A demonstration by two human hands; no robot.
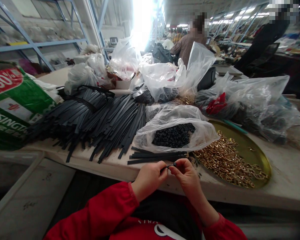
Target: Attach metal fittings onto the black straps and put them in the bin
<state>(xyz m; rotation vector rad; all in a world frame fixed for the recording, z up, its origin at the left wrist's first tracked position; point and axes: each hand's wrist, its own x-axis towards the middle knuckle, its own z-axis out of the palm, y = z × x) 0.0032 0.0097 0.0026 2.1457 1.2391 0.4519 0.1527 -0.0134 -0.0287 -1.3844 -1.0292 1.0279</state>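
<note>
My left hand and my right hand meet at the table's near edge, both pinching one thin black strap between fingertips. A small black loop sits at the strap's end by my right thumb. Just beyond my hands lies a small stack of black straps. An open clear bag of small black loops sits behind it. A round gold tray holding gold chain pieces is to the right.
A large heap of black straps covers the table's left. A green and red carton stands at far left. Several plastic bags crowd the back. Two people stand beyond; blue shelving rises at left.
</note>
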